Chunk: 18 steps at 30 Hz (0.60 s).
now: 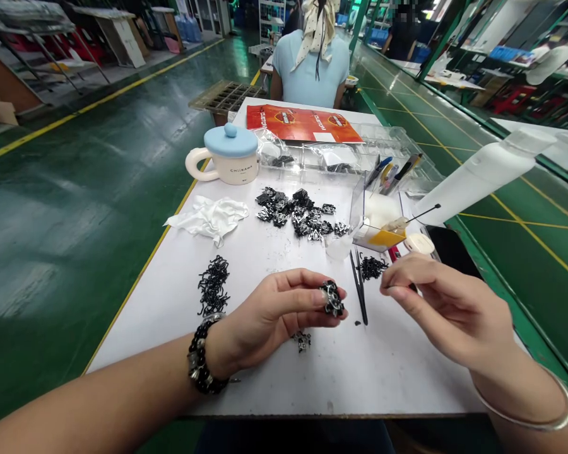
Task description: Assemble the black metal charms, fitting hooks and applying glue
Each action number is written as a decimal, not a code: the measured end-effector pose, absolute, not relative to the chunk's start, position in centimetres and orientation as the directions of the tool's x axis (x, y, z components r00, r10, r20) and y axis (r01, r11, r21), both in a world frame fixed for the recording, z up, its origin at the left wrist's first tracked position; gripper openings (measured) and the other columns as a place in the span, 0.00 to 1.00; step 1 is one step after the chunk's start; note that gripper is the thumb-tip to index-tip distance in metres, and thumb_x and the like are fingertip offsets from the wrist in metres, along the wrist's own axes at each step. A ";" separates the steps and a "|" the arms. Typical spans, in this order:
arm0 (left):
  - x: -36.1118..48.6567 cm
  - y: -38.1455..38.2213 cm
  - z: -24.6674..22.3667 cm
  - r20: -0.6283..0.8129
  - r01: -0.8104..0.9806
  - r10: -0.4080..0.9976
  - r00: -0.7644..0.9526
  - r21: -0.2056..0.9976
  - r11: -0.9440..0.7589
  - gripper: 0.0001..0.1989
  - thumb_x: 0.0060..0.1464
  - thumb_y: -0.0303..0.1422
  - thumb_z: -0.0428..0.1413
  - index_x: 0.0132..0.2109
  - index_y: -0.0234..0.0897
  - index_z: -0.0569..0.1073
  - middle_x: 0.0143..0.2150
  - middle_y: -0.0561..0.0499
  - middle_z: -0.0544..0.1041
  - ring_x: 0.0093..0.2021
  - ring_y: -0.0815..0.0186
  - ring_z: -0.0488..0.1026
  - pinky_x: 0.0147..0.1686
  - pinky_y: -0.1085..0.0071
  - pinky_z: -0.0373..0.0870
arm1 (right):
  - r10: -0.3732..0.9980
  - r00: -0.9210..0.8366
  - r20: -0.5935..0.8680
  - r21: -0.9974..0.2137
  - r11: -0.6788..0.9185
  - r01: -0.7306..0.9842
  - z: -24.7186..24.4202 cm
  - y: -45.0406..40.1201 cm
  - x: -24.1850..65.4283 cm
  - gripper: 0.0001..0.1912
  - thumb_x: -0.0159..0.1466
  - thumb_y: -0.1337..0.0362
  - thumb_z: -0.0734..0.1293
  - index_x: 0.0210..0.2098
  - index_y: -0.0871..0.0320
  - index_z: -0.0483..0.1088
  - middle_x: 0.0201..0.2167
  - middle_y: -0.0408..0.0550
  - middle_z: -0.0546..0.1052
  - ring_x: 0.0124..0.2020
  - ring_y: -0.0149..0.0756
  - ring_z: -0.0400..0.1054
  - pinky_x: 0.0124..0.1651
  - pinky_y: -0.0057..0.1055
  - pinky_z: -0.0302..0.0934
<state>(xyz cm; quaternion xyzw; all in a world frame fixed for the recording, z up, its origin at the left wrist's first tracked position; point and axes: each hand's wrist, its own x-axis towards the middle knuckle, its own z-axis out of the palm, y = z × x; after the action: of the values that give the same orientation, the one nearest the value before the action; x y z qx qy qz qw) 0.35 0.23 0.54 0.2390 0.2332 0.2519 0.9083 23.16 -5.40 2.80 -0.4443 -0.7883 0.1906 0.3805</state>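
My left hand point(284, 302) pinches a small black-and-silver part point(332, 298) between thumb and fingers, above the middle of the white table. Off to the right, my right hand point(440, 302) is closed with thumb and forefinger together; a dark bit shows by its fingers, too small to name. Between the hands lie black tweezers point(359, 290), next to a pile of tiny black pieces point(373, 267). Another similar part point(303, 342) lies partly behind my left hand. Farther back is a heap of black-and-silver parts point(300, 211). Curved black pieces point(213, 287) form a pile at left.
A lidded mug point(236, 165) and crumpled white tissue point(211, 217) stand back left. At right are a clear pen box point(378, 217), a white bottle point(483, 173) and a dark phone point(454, 252). Clear trays and an orange bag point(303, 123) line the back; a person point(311, 63) sits beyond.
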 end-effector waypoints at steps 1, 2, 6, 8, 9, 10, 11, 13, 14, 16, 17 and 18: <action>0.4 0.2 0.5 -0.310 -0.348 0.574 0.758 0.552 0.758 0.08 0.46 0.24 0.62 0.37 0.29 0.74 0.38 0.45 0.79 0.35 0.65 0.78 0.37 0.74 0.74 | 0.841 -0.350 0.413 -0.640 0.541 0.545 3.4 -5.3 22.3 0.10 0.59 0.78 0.62 0.37 0.59 0.65 0.31 0.47 0.70 0.34 0.32 0.64 0.36 0.32 0.61; 0.4 0.1 0.5 -0.316 -0.351 0.579 0.751 0.552 0.757 0.08 0.47 0.24 0.62 0.37 0.29 0.74 0.38 0.45 0.79 0.35 0.65 0.78 0.37 0.73 0.74 | 0.834 -0.384 0.396 -0.644 0.551 0.531 3.9 -5.1 21.6 0.10 0.59 0.78 0.62 0.37 0.59 0.65 0.31 0.46 0.70 0.34 0.31 0.63 0.36 0.32 0.61; 0.4 0.1 0.5 -0.327 -0.363 0.595 0.734 0.552 0.751 0.08 0.48 0.24 0.61 0.38 0.29 0.74 0.37 0.46 0.79 0.35 0.66 0.78 0.39 0.73 0.74 | 0.830 -0.397 0.391 -0.669 0.553 0.497 3.7 -4.4 19.9 0.08 0.61 0.78 0.60 0.37 0.60 0.64 0.30 0.46 0.69 0.32 0.29 0.61 0.34 0.32 0.60; 0.4 0.2 0.4 -0.323 -0.376 0.612 0.722 0.559 0.739 0.07 0.48 0.24 0.61 0.38 0.29 0.74 0.37 0.46 0.79 0.36 0.66 0.78 0.40 0.73 0.74 | 0.840 -0.311 0.444 -0.648 0.541 0.536 2.7 -4.1 19.7 0.08 0.61 0.77 0.61 0.36 0.60 0.64 0.30 0.46 0.69 0.32 0.30 0.61 0.35 0.32 0.59; 0.4 0.3 0.3 -0.323 -0.390 0.627 0.709 0.562 0.730 0.07 0.49 0.24 0.60 0.38 0.28 0.74 0.37 0.47 0.79 0.36 0.66 0.77 0.40 0.74 0.74 | 0.839 -0.274 0.470 -0.622 0.535 0.572 2.1 -4.0 19.7 0.08 0.61 0.77 0.61 0.35 0.60 0.64 0.30 0.46 0.69 0.33 0.30 0.61 0.35 0.33 0.59; 0.4 0.4 0.2 -0.324 -0.408 0.646 0.691 0.564 0.718 0.06 0.49 0.24 0.60 0.38 0.28 0.74 0.37 0.47 0.79 0.37 0.67 0.77 0.40 0.74 0.74 | 0.833 -0.256 0.491 -0.588 0.533 0.608 1.6 -3.9 19.7 0.08 0.60 0.77 0.61 0.35 0.59 0.64 0.30 0.46 0.69 0.33 0.31 0.61 0.36 0.34 0.59; 0.4 0.6 0.1 -0.323 -0.429 0.666 0.672 0.563 0.706 0.06 0.50 0.24 0.60 0.37 0.29 0.74 0.37 0.47 0.79 0.37 0.67 0.77 0.40 0.75 0.74 | 0.824 -0.257 0.505 -0.550 0.537 0.640 1.2 -3.9 19.7 0.08 0.60 0.78 0.62 0.35 0.59 0.64 0.30 0.46 0.69 0.33 0.31 0.62 0.36 0.34 0.59; 0.5 0.9 -0.1 -0.319 -0.470 0.700 0.639 0.559 0.683 0.05 0.51 0.24 0.59 0.37 0.29 0.74 0.35 0.48 0.79 0.37 0.68 0.77 0.40 0.76 0.74 | 0.799 -0.299 0.521 -0.477 0.564 0.675 0.8 -4.0 19.4 0.09 0.59 0.78 0.63 0.36 0.60 0.64 0.30 0.46 0.70 0.33 0.31 0.62 0.36 0.34 0.59; 0.5 1.0 -0.2 -0.313 -0.484 0.712 0.629 0.558 0.674 0.04 0.51 0.24 0.58 0.37 0.29 0.74 0.35 0.48 0.80 0.37 0.68 0.77 0.40 0.76 0.74 | 0.785 -0.326 0.526 -0.449 0.582 0.678 0.7 -4.1 19.3 0.09 0.59 0.78 0.63 0.36 0.60 0.64 0.30 0.46 0.70 0.32 0.31 0.62 0.36 0.34 0.59; 0.5 1.3 -0.4 -0.292 -0.504 0.724 0.625 0.557 0.660 0.04 0.52 0.24 0.57 0.36 0.29 0.75 0.35 0.48 0.80 0.36 0.68 0.77 0.41 0.76 0.73 | 0.758 -0.374 0.534 -0.405 0.617 0.675 0.8 -4.5 18.8 0.10 0.58 0.77 0.65 0.37 0.61 0.65 0.31 0.47 0.70 0.32 0.32 0.63 0.36 0.34 0.59; 0.5 1.4 -0.5 -0.278 -0.513 0.727 0.628 0.555 0.655 0.03 0.52 0.24 0.57 0.36 0.28 0.75 0.34 0.48 0.80 0.36 0.69 0.77 0.42 0.75 0.73 | 0.748 -0.397 0.532 -0.382 0.631 0.676 0.9 -4.8 18.5 0.10 0.57 0.77 0.65 0.38 0.61 0.66 0.31 0.48 0.71 0.32 0.33 0.63 0.36 0.35 0.59; 0.5 1.5 -0.6 -0.262 -0.519 0.727 0.634 0.553 0.652 0.03 0.53 0.24 0.56 0.35 0.28 0.75 0.34 0.48 0.80 0.36 0.68 0.77 0.43 0.75 0.73 | 0.738 -0.422 0.527 -0.358 0.642 0.678 0.9 -5.2 18.3 0.11 0.57 0.76 0.66 0.39 0.61 0.66 0.32 0.49 0.71 0.33 0.34 0.64 0.37 0.35 0.59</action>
<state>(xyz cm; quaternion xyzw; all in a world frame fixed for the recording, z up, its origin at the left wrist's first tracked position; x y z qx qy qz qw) 0.54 1.47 -0.57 0.2186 0.2379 0.3553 0.8771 18.28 -5.18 0.91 -0.4204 -0.8419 0.0450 0.3354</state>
